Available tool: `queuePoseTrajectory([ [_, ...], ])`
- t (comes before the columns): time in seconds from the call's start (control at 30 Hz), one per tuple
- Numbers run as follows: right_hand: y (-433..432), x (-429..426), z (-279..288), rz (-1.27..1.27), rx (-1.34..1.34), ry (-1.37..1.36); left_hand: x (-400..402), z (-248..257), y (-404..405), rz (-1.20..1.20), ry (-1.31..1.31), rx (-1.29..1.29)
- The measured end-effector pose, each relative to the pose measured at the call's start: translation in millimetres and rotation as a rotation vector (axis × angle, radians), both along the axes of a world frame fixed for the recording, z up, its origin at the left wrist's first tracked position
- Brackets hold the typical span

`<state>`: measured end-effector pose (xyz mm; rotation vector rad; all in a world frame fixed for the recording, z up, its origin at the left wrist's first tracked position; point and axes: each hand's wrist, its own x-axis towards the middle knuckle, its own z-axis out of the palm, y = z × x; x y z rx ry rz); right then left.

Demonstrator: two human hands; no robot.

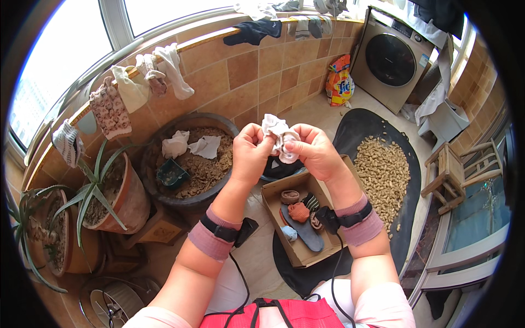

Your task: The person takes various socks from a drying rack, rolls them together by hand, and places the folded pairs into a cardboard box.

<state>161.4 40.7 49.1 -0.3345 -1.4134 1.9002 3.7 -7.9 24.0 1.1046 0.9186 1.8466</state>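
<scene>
Both my hands hold a bunched white cloth (280, 137), probably a sock, out in front of me. My left hand (252, 153) pinches its left side between thumb and fingers. On the other side, my right hand (318, 149) grips it with the thumb across the fabric. Below my right forearm sits an open cardboard box (299, 259). Inside it are a dark insole (305, 233), a rolled orange sock (298, 212), a rolled brown sock (290, 197), a light-blue bundle (289, 233) and a striped dark one (311, 201). A basin with dark contents (281, 169) is partly hidden behind my hands.
Peanuts (381, 172) lie on a black mat (352, 123) at right, near a wooden chair (447, 176). A soil-filled pot (149, 180) and potted aloe (96, 184) stand left. Socks (110, 108) hang along the ledge. A washing machine (389, 59) and Tide bag (340, 84) stand behind.
</scene>
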Motion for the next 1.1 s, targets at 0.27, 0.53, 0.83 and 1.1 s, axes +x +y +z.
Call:
queuePoseTrajectory([
  [0.27, 2, 0, -3, 0.050, -0.193, 0.082, 6, -2, 1, 0.237, 0.358, 0.052],
  [0.53, 1, -7, -8, 0.008, -0.310, 0.082, 16, -18, 2, 0.528, 0.672, 0.182],
  [0.83, 6, 1, -2, -0.036, -0.342, 0.010, 13, -13, -5, 0.166, 0.466, 0.101],
  [1.1, -14, -18, -3, -0.070, -0.109, -0.115, 4, -23, 8, 0.476, 0.617, 0.069],
])
